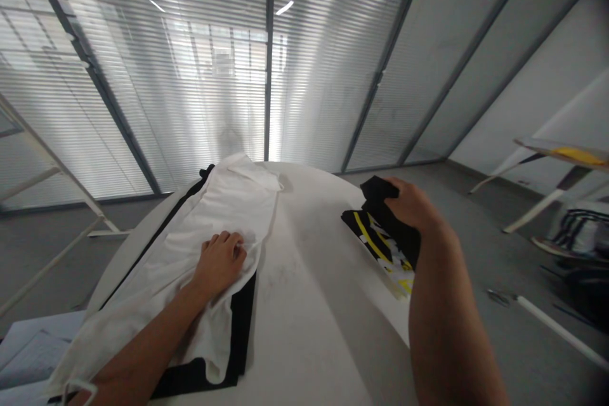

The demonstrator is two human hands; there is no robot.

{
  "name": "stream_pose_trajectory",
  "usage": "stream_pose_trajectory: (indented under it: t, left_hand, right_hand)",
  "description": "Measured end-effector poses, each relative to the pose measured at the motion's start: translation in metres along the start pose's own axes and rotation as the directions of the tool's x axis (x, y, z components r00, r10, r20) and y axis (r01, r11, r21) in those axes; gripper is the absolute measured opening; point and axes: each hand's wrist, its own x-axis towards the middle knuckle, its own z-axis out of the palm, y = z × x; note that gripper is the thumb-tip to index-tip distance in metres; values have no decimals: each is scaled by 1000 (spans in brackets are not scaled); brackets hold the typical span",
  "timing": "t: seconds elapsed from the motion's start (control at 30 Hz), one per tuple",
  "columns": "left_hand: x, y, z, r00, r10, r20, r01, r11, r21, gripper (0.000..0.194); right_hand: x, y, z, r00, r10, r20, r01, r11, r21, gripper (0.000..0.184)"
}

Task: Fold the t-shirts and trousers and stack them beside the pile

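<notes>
A long white cloth, seemingly a garment (190, 235), lies wrinkled across the left side of the round white table, with black cloth (245, 323) showing from under its edges. My left hand (221, 263) rests on the white garment, its fingers curled and closed against the fabric. At the table's right edge my right hand (412, 203) grips a piece of black cloth (380, 193), which is raised and partly hidden behind my hand and forearm. Just below it lies a black, yellow and white patterned item (375, 244); I cannot tell its kind.
The white table (304, 254) has a rounded far edge. Beyond it stands a glass partition with blinds (228, 95). A white metal frame (52, 165) is at left, above papers (38, 355). To the right are another table (561, 152), a white pole (556, 330) and dark items on the floor.
</notes>
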Motion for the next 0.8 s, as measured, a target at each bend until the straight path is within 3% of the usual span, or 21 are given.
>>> stream_pose_trajectory:
  t: [0.1,0.2,0.27,0.37,0.47,0.57,0.63,0.7,0.8]
  left_hand:
    - [0,-1,1,996,18,-93,-38,975,-220,34]
    - [-1,2,-3,973,65,-220,-168,855,-491,56]
    - [-4,7,-9,967,80,-244,-225,717,-659,70]
    - [-11,17,-20,983,22,-182,-173,444,-879,92]
    - [-17,24,-28,992,-36,-117,-102,287,-952,98]
    - [-20,30,-32,992,-64,-106,-86,253,-964,90]
    - [-18,33,-33,985,-146,-94,-47,294,-955,83]
    - [-15,35,-33,966,-252,-57,37,354,-934,76]
    - [-11,34,-33,937,-349,-27,110,366,-924,68]
  right_hand:
    - [-14,-23,-24,986,-154,-66,166,953,253,55]
    - [-31,-50,-32,968,-245,-43,227,802,553,41]
    - [-41,-70,-24,963,-261,-67,225,641,734,31]
    - [-48,-102,3,954,-283,-97,205,383,901,26]
    - [-49,-131,33,926,-376,8,93,250,964,36]
    - [-49,-154,61,895,-434,101,2,232,973,46]
    - [-50,-164,79,891,-438,120,-9,247,969,50]
    - [-53,-170,95,894,-437,98,26,269,963,52]
    - [-58,-176,114,908,-417,31,129,349,928,59]
